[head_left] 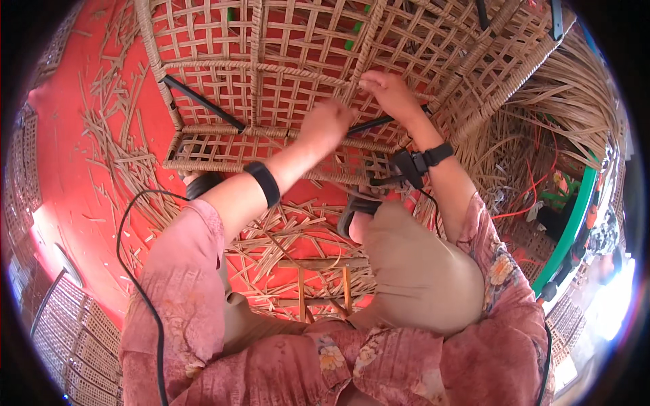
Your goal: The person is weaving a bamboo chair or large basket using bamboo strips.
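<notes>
Along the lower edge of the woven frame [254, 68], toward its right-hand corner, both bare hands work close together, near but apart; the left hand [327, 125] hangs just above the bottom rail, wrist bent, fingers curled in toward the palm and blurred, so whether they pinch a strip I cannot tell; the right hand [391, 93] is farther up, beside the point where an upright rib [367, 40] meets the twisted cross rib [291, 70], its thumb and forefinger drawn close together at the rib, though what lies between them I cannot make out.

The left forearm slants up from the lower left and wears a black band [262, 184]; the right forearm rises more steeply and carries a black device [412, 166], any marking on it too small to read; one black rod [203, 103] slants near the frame's lower left corner, another [371, 125] between the hands.

Open room lies between the frame's bottom edge and the right knee [426, 271], over a red floor [61, 176] strewn with loose strips [132, 149]; past the frame's right edge a thick bundle of strips [569, 95] crowds that side, above a green rim [569, 230].
</notes>
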